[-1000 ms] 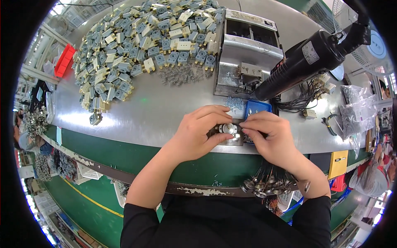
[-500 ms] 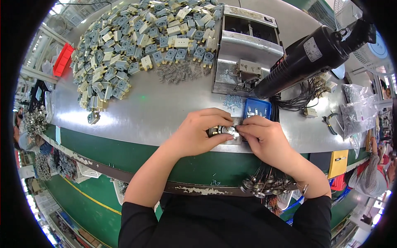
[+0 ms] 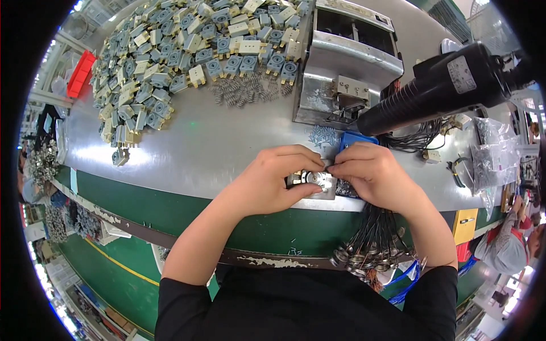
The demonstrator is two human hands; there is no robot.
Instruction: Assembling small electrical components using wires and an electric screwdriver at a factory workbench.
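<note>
At the table's front edge, my left hand [image 3: 278, 181] is closed round a small metal-topped part [image 3: 310, 178], thumb on the near side and fingers on the far side. The part lies at a flat metal plate [image 3: 325, 195]. My right hand [image 3: 372, 175] is closed in a pinch at the part's right end; what its fingertips hold, if anything, is too small to make out. Just beyond the hands are a blue tray [image 3: 351, 138], partly hidden by my right hand, and a heap of small bluish screws [image 3: 322, 136].
A pile of grey and cream block-shaped parts [image 3: 187, 54] covers the far left, with coil springs [image 3: 247, 90] beside it. A metal machine [image 3: 335, 71] and a black power screwdriver [image 3: 426, 91] stand beyond my right hand. Wires with round metal ends [image 3: 369, 253] hang over the front edge.
My right hand has shifted slightly up and over the blue tray, its fingers now drawn closer together at the part. The view has shifted, and the screwdriver appears farther right and more level.
</note>
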